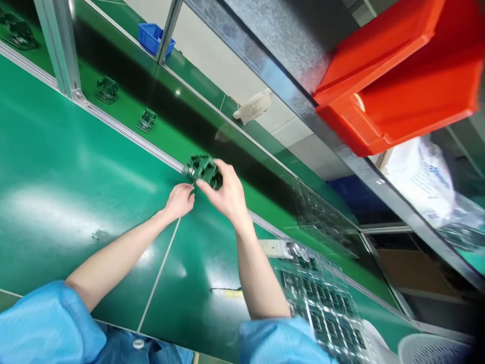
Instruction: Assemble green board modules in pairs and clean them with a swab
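My right hand [229, 194] is closed around a green circuit board assembly [204, 169], thumb below and fingers along its right side. The assembly is held up over the metal rail between the bench and the green belt. Just below and left of it is my left hand [181, 200], its fingers curled in a pinch close to the assembly's lower edge. What those fingertips hold, if anything, is too small to make out.
On the belt [170, 139] sit more board assemblies [146, 120]. A clear tray [329, 303] of boards lies at lower right. The red bin [379, 101] stands on a metal shelf at upper right. A blue bin [149, 38] and white basket [253, 107] stand beyond the belt.
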The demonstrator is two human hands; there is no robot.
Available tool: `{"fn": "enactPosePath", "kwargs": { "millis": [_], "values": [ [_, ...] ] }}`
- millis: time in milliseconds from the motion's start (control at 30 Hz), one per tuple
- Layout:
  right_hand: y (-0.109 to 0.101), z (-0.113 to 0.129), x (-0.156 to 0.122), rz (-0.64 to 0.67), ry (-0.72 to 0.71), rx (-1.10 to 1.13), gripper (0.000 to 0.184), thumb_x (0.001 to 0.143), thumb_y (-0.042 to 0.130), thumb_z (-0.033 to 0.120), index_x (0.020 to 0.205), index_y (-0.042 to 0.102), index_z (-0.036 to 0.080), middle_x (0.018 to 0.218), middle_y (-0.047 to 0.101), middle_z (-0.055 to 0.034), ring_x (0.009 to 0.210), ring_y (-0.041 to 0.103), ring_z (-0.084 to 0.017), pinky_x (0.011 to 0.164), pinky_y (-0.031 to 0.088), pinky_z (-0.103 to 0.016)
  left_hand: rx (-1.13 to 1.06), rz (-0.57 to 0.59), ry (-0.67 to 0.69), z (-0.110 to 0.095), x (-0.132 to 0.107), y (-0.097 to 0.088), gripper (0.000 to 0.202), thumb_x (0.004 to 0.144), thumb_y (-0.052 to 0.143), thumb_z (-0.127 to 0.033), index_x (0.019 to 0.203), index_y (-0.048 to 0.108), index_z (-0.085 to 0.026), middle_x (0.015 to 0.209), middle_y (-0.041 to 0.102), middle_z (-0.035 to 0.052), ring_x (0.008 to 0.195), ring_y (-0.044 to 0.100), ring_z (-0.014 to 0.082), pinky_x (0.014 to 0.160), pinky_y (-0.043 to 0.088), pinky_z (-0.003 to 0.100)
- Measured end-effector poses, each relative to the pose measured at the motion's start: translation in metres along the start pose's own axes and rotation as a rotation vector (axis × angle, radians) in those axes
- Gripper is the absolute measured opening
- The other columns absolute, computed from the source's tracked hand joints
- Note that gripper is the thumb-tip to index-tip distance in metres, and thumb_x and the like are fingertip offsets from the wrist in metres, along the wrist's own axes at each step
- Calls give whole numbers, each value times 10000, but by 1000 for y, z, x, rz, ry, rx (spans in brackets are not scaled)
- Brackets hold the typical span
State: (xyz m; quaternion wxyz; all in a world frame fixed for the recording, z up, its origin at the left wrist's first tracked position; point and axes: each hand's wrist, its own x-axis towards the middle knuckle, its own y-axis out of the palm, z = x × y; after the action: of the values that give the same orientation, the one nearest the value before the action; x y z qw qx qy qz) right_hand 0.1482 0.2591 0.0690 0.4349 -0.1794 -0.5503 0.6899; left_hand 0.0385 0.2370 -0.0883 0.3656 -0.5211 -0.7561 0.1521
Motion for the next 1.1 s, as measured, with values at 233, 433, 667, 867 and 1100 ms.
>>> {"fn": "enactPosePath", "kwargs": {
  "millis": [233, 433, 667, 867, 1100],
  "values": [
    [31, 27, -201, 378, 171, -7, 579, 883, 623, 439, 1412, 479, 253, 1216, 616, -134, 824, 710, -298, 720, 599, -457, -207, -1, -72, 3, -6, -40, 251, 927, 602, -376, 987, 656, -139, 1045, 690, 84, 1045, 642, 228, 1010, 497, 479],
    [56, 42, -240, 276, 235, 359, 682, 887, 634, 509, 1474, 395, 257, 1343, 538, -145, 1051, 669, -344, 825, 605, -534, -317, 278, -59, -41, -109, -103, 377, 912, 545, -448, 1132, 680, -173, 1136, 730, 94, 1079, 678, 242, 1001, 525, 425],
    [94, 40, -266, -21, 189, 841, 807, 874, 671, 368, 1542, 217, 373, 1485, 447, -94, 995, 672, -267, 853, 624, -523, -488, 182, -187, -61, -201, -139, 515, 801, 658, -404, 1303, 618, -296, 1234, 706, 53, 1170, 643, 262, 1057, 489, 452],
    [123, 48, -271, -223, 223, 887, 793, 896, 633, 388, 1548, 182, 373, 1393, 535, -98, 727, 635, -190, 683, 641, -444, -427, 84, -243, -66, -190, -124, 298, 826, 582, -312, 1094, 694, -244, 1040, 741, 43, 1026, 683, 234, 962, 533, 428],
    [127, 46, -272, -266, 217, 917, 726, 895, 636, 440, 1523, 290, 330, 1343, 579, -90, 712, 635, -181, 710, 641, -426, -433, 39, -247, -78, -185, -120, 73, 793, 604, -204, 851, 646, -220, 905, 722, 5, 964, 693, 198, 985, 516, 411]
  ]
}}
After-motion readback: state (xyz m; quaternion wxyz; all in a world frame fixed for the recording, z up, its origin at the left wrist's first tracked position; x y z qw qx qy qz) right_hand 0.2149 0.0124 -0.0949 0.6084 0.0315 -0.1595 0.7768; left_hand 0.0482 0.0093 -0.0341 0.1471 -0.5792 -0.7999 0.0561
